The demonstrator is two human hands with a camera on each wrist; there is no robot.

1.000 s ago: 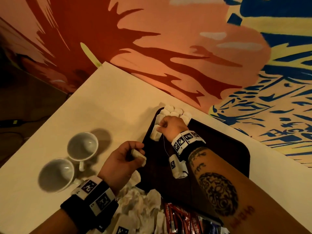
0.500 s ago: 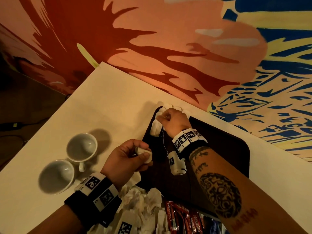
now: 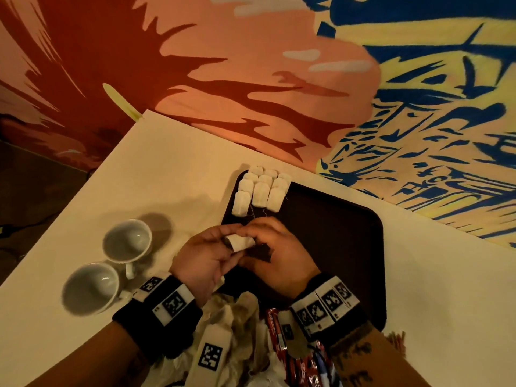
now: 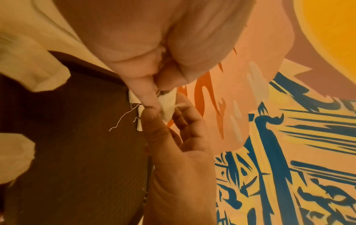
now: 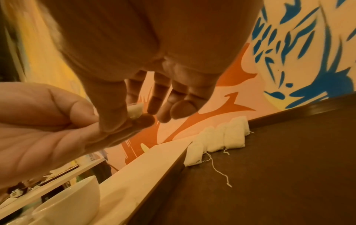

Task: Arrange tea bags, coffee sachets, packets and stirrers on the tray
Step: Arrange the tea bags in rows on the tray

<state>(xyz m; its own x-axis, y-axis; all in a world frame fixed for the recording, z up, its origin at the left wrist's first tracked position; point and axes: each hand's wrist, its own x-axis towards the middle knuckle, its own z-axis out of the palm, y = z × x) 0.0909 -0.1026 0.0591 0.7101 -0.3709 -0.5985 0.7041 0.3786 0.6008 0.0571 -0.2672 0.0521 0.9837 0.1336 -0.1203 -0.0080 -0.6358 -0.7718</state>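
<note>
Your left hand (image 3: 205, 256) and right hand (image 3: 275, 254) meet over the near-left edge of the dark brown rounded tray (image 3: 349, 247), both pinching one small white paper tea bag (image 3: 241, 243). Just beyond your fingertips, white tea bags in overlapping rows (image 3: 261, 191) fill the tray's far-left corner. Bare tray floor lies right of your right hand. Two white ceramic cups (image 3: 111, 263) stand left of your left hand.

Head view looks steeply down; both wrist views (very close) share the tray (image 3: 349, 247) corner.
</note>
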